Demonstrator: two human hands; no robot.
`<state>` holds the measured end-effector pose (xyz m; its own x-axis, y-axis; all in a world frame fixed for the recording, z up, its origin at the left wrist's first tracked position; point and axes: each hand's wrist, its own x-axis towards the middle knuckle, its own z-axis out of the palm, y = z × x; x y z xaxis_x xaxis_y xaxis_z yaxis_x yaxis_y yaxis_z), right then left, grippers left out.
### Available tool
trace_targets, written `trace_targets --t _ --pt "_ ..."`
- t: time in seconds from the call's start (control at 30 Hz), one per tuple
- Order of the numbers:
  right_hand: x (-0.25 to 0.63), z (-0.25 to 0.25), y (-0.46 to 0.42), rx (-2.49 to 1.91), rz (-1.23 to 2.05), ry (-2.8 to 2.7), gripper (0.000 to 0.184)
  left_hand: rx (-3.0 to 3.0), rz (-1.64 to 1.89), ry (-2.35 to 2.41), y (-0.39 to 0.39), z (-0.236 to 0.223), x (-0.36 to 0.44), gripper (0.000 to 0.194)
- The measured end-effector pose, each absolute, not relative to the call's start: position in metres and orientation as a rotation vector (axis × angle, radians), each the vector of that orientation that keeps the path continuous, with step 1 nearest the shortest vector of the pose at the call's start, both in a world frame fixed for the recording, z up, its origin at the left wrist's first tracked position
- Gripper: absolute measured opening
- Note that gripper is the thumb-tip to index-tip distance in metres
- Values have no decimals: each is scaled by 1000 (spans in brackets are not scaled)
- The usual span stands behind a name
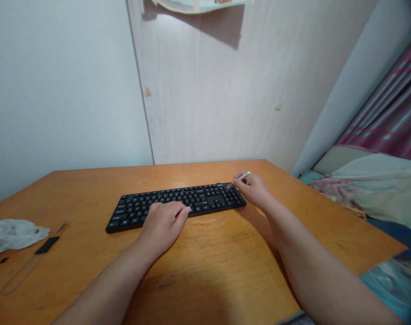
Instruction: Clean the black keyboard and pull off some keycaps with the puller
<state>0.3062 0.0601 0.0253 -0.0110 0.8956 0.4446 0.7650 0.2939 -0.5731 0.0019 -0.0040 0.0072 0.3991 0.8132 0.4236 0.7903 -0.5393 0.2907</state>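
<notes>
A black computer keyboard (pixel 176 205) lies flat in the middle of the wooden table. My left hand (pixel 163 225) rests palm down on its front edge, covering some of the middle keys, and holds nothing. My right hand (pixel 252 188) is at the keyboard's far right end, pinching a thin white stick (pixel 242 178) between fingers and thumb. The stick's lower end points down at the keys near the top right corner. Its exact tip is too small to tell, so I cannot say whether it touches them.
The orange wooden table (pixel 76 189) meets a pale wood-grain panel (pixel 205 99) at the back. A crumpled grey cloth (pixel 14 235) and a thin cord with a black piece (pixel 47 245) lie at the left. Rumpled bedding (pixel 367 189) lies beyond the table's right edge.
</notes>
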Motion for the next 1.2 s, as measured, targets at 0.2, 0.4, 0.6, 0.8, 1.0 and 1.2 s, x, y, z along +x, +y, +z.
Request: trace_targets --t 0.2,0.4,0.6,0.8,1.0,1.2 --pt "299 5 71 -1471 240 -1760 19 2571 826 1478 -5 7 2 39" --pt "297 8 67 -1511 246 -1834 19 2571 808 1490 -4 7 2 38" --pt "295 23 56 -1619 211 -1930 20 2568 809 1488 -3 5 2 38" --pt "297 36 48 -1595 191 -2002 24 2581 805 1495 -3 6 2 39" --pt "299 39 49 -1533 149 -1745 23 2574 798 1490 -4 6 2 39" --pt "291 15 61 -1477 199 -1760 22 2577 801 1495 -4 6 2 39"
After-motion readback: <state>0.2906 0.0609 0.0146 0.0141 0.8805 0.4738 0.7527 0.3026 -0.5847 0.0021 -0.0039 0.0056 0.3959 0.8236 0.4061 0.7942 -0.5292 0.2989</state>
